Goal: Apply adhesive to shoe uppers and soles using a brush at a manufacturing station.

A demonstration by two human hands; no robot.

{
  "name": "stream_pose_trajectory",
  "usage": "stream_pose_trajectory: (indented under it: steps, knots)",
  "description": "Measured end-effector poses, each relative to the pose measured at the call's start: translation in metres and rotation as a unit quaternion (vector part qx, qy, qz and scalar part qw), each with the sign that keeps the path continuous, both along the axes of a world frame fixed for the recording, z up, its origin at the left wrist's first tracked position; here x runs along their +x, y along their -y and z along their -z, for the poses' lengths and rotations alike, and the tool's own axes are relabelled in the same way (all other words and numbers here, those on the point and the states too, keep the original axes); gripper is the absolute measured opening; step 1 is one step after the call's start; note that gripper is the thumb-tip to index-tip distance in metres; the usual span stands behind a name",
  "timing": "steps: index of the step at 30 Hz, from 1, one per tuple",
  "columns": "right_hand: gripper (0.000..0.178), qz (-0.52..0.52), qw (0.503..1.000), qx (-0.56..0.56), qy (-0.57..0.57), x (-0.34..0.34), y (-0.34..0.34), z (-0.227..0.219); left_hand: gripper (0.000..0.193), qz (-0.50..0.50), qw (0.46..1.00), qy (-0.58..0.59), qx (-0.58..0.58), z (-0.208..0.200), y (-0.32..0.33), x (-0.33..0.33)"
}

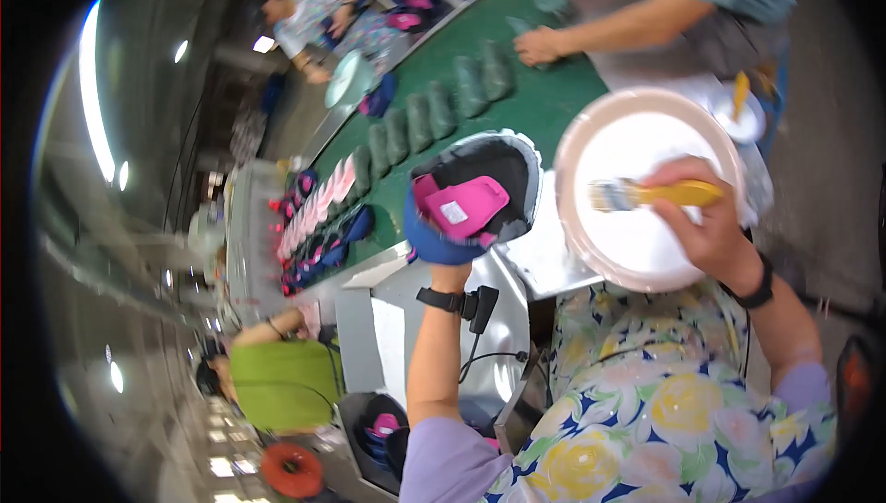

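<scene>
Head view: right hand [703, 219] grips a brush [672, 193]; left hand [449, 275], finger closure hidden, supports a shoe upper [464, 208], likely light, soft, best cupped beneath.

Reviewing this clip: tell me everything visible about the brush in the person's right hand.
The brush has a yellow handle, a silvery, metal-looking ferrule and pale tan bristles. It lies roughly level across the picture, bristles pointing left and handle end right. The thumb and fingers of the right hand pinch the handle. Seen from above, it is over the white interior of a round, beige-rimmed basin; whether the bristles touch anything there cannot be told.
</scene>
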State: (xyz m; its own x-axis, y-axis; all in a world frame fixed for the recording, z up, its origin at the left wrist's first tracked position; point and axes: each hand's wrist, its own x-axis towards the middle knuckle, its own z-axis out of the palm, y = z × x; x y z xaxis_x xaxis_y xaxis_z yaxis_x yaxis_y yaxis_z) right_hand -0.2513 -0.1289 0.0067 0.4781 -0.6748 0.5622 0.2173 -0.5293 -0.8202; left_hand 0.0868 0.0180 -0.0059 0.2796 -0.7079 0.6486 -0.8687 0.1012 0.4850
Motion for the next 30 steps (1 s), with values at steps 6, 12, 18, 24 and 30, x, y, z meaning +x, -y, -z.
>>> stream_pose_trajectory:
  steps: [6,12,18,24,30]
  knots:
    - [0.02,0.021,0.995,0.086,-0.051,-0.025,0.01,0.017,0.03,-0.095,0.806,-0.584,-0.001,0.103,-0.079,0.163]
    - [0.02,0.035,0.976,0.135,-0.164,-0.018,0.029,0.026,0.029,-0.114,0.717,-0.68,-0.106,0.114,-0.08,0.261]
    - [0.018,-0.06,0.955,0.175,-0.231,0.031,0.062,0.022,0.073,-0.311,0.863,-0.376,-0.135,0.103,-0.179,0.38]
    - [0.022,-0.053,0.949,0.122,-0.287,0.038,0.078,0.047,0.068,-0.641,0.76,-0.082,0.066,0.05,-0.268,0.295]
    - [0.023,-0.073,0.956,0.107,-0.263,0.013,0.08,0.045,0.088,-0.597,0.509,-0.179,0.594,0.021,-0.451,0.177]
